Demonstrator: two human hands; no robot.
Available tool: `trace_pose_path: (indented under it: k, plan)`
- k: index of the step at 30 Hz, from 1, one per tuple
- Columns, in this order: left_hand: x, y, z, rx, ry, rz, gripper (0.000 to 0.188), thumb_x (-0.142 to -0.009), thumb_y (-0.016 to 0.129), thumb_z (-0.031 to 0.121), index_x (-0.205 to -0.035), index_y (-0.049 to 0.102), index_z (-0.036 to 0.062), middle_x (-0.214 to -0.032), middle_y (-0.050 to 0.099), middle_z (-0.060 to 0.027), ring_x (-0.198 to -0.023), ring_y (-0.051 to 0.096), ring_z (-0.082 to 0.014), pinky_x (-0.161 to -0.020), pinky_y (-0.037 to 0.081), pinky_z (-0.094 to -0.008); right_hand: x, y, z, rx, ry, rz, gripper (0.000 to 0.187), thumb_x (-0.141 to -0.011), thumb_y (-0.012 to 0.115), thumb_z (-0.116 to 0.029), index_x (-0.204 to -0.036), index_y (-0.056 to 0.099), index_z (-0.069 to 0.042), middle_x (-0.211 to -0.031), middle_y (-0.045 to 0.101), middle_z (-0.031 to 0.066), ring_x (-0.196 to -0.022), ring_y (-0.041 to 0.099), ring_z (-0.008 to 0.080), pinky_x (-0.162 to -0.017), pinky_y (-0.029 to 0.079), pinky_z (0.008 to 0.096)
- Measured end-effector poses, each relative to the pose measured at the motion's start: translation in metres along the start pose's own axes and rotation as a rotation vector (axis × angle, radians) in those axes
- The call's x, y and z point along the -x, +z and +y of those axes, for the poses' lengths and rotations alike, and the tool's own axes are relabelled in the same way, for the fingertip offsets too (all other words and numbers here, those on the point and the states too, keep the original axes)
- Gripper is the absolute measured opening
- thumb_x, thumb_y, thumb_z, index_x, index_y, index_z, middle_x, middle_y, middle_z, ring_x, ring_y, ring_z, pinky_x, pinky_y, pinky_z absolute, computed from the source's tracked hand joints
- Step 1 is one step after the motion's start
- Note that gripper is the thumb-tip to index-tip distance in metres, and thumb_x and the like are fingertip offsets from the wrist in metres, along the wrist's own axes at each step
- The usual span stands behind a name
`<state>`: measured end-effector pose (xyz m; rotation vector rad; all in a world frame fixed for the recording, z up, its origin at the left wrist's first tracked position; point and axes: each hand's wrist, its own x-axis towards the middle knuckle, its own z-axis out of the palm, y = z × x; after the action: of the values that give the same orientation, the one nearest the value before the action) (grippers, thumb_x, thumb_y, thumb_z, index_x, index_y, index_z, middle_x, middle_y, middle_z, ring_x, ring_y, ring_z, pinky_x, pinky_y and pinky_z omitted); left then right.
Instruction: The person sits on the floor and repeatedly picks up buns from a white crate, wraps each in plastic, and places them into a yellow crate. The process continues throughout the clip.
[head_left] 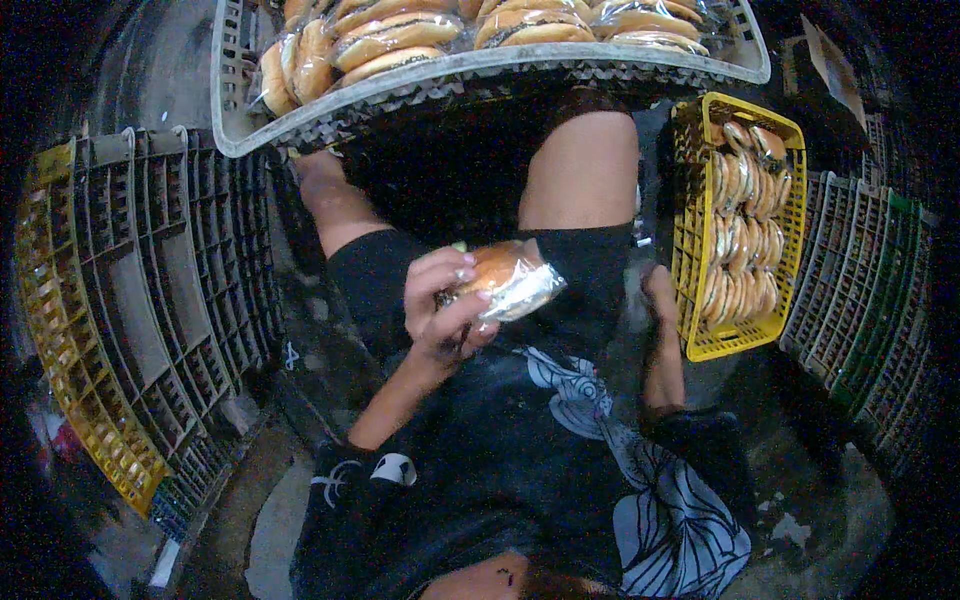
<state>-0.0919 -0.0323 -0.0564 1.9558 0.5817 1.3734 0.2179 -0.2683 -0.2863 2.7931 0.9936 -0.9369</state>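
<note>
My left hand (445,305) is closed around a filled bun in clear plastic wrap (515,283), held above my lap. Its thumb and fingers press on the wrap from the left side. Down by my right thigh, my right hand (657,292) hangs next to the yellow crate (690,345); its fingers are dim and partly hidden, so their pose is unclear. Several rows of wrapped buns (745,250) fill that crate. In front of my knees, a pale grey crate (480,68) holds more wrapped buns (395,45).
Tall stacked crates (150,290), grey and yellow, stand close on my left. More stacked crates (860,290), grey with a green part, rise beyond the yellow crate on the right. A cardboard piece (832,65) shows at the far right. The floor (800,500) is dark and stained.
</note>
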Motion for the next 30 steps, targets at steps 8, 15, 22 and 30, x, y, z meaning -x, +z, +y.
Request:
trace_pose_path:
  k: [8,15,22,30]
  plan:
    - [0.002,0.012,-0.007,-0.100,-0.018,-0.103,0.022,-0.078,0.059,0.028,-0.085,0.055,0.0074,-0.086,0.047,-0.0099,-0.079,0.051,-0.0267,-0.064,0.045,-0.0351,0.108,-0.217,-0.224,-1.034,-1.121,-0.444,0.022,-0.075,0.050,-0.025,-0.067,0.055,-0.006,-0.114,0.046,0.0217,-0.110,0.039,0.0317,-0.096,0.021,0.0429]
    - [-0.007,0.005,-0.006,0.024,0.113,-0.060,0.020,-0.079,0.058,0.027,-0.085,0.053,0.0076,-0.084,0.047,-0.0099,-0.076,0.051,-0.0261,-0.062,0.046,-0.0341,0.098,-0.214,-0.297,-0.623,-0.738,-0.658,0.029,-0.073,0.062,-0.016,-0.095,0.054,0.002,-0.098,0.054,0.0102,-0.085,0.053,0.0133,-0.072,0.044,0.0246]
    - [0.008,0.010,-0.018,0.027,-0.230,0.108,0.021,-0.081,0.055,0.024,-0.085,0.051,0.0036,-0.082,0.048,-0.0117,-0.075,0.050,-0.0238,-0.064,0.044,-0.0323,0.073,-0.167,-0.304,-1.168,-0.468,-0.827,0.041,-0.078,0.059,-0.022,-0.110,0.044,0.000,-0.098,0.056,0.0094,-0.085,0.055,0.0135,-0.075,0.044,0.0260]
    - [-0.173,-0.014,-0.067,-0.115,-0.206,0.345,0.028,-0.082,0.055,0.028,-0.090,0.050,0.0014,-0.085,0.050,-0.0086,-0.082,0.050,-0.0203,-0.077,0.039,-0.0298,0.063,-0.190,-0.334,-1.044,-0.681,-0.025,0.070,-0.070,0.068,-0.025,-0.124,0.029,-0.001,-0.114,0.049,0.0186,-0.105,0.049,0.0272,-0.089,0.038,0.0348]
